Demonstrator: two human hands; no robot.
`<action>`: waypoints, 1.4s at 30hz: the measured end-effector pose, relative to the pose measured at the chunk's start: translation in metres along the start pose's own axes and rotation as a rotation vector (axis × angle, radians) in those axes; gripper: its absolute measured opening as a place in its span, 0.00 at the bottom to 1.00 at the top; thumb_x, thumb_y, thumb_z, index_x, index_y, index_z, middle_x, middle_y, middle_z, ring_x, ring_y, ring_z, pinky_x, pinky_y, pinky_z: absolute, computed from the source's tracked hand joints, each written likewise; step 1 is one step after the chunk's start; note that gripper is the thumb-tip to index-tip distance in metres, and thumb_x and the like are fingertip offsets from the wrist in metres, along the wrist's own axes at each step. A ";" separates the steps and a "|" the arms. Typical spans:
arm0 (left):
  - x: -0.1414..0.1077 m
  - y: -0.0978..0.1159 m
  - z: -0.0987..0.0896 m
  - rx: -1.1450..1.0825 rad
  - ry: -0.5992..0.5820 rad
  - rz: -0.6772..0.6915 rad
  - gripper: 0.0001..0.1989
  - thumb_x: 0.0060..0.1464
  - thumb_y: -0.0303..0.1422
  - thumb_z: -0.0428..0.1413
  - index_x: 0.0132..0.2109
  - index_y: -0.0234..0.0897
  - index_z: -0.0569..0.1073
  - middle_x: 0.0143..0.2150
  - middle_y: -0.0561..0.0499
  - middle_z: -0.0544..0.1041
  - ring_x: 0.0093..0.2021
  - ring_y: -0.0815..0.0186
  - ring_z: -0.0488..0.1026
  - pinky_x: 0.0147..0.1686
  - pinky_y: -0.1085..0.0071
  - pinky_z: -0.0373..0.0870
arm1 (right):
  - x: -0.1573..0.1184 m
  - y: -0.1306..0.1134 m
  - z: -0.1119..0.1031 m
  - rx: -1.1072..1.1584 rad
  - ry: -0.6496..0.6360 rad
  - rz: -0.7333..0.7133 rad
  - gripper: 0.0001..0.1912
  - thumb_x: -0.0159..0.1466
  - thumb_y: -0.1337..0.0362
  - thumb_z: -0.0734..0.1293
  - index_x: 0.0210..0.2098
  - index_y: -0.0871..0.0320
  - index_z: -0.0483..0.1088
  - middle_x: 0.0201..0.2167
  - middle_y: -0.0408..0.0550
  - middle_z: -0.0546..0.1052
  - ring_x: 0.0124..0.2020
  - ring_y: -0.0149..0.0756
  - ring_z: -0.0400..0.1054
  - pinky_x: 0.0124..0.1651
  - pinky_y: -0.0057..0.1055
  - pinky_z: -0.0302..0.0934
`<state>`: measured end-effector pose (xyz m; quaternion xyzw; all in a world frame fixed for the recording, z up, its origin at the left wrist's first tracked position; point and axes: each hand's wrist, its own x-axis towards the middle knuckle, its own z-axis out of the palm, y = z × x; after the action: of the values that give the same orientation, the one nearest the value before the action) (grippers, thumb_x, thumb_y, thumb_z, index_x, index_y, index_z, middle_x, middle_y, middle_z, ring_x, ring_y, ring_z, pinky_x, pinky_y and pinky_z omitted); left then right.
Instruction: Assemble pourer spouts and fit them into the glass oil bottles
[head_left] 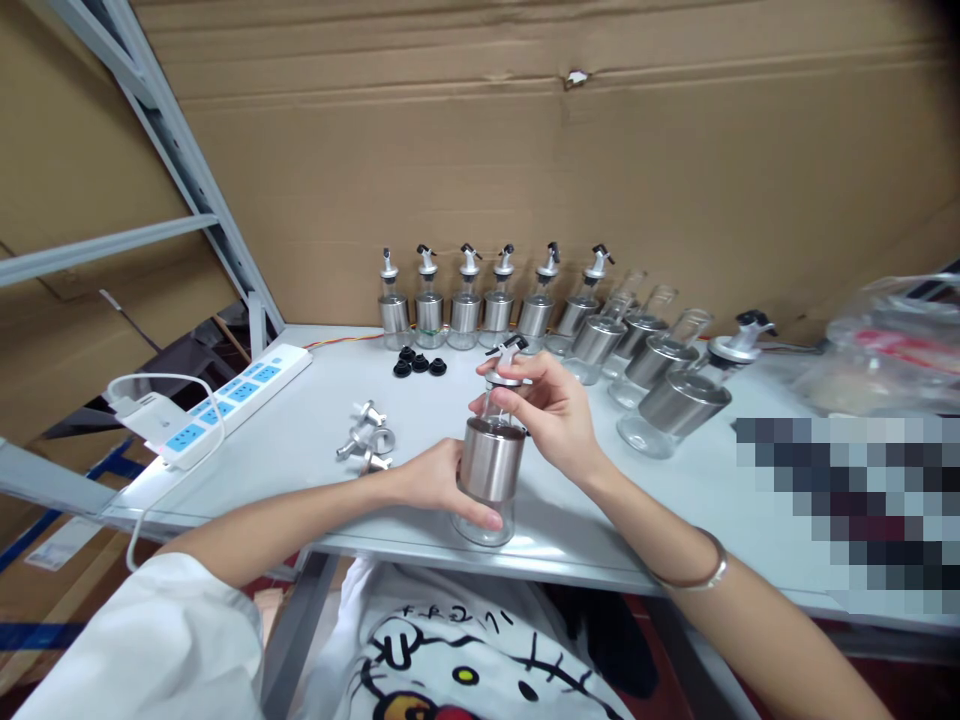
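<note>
Upright near the table's front edge stands a glass oil bottle (491,462) with a steel sleeve. My left hand (442,482) is wrapped round its lower body, the thumb across the front. At the bottle's mouth, my right hand (551,410) grips a silver pour spout (504,372) with a black flip cap; the spout sits on the neck, but I cannot tell how deep. Left of the bottle lie several loose silver spouts (367,435). Several black rubber stoppers (420,364) are grouped behind them.
Along the cardboard wall (480,170) stand several bottles with spouts (465,312). To the right are open-necked bottles (660,360) and one spouted bottle (686,400). A white power strip (232,405) lies at the left; a clear plastic bag (885,350) sits at the right.
</note>
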<state>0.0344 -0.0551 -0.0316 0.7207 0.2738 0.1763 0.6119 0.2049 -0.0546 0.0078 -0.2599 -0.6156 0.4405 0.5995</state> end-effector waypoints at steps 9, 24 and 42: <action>0.003 -0.010 -0.002 -0.091 0.073 0.033 0.31 0.33 0.45 0.71 0.42 0.31 0.73 0.39 0.43 0.78 0.41 0.56 0.75 0.44 0.60 0.72 | -0.004 0.005 -0.001 -0.115 -0.193 0.017 0.21 0.65 0.54 0.66 0.56 0.45 0.63 0.55 0.50 0.70 0.43 0.38 0.76 0.48 0.43 0.72; 0.009 -0.004 -0.001 -0.351 0.075 0.039 0.36 0.53 0.53 0.58 0.60 0.36 0.58 0.49 0.40 0.74 0.41 0.61 0.77 0.48 0.59 0.68 | 0.015 -0.015 -0.026 -0.329 0.400 -0.364 0.09 0.68 0.57 0.61 0.48 0.43 0.61 0.42 0.46 0.72 0.46 0.43 0.73 0.50 0.46 0.67; 0.009 -0.008 -0.001 -0.345 0.058 0.063 0.25 0.59 0.49 0.54 0.55 0.36 0.61 0.38 0.46 0.76 0.36 0.64 0.76 0.43 0.63 0.68 | 0.042 0.012 -0.095 -0.856 0.922 -0.144 0.15 0.55 0.75 0.56 0.24 0.58 0.73 0.31 0.48 0.66 0.43 0.39 0.63 0.53 0.41 0.58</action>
<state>0.0395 -0.0475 -0.0400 0.6078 0.2344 0.2605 0.7126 0.2883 0.0089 0.0085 -0.5976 -0.4318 -0.0432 0.6742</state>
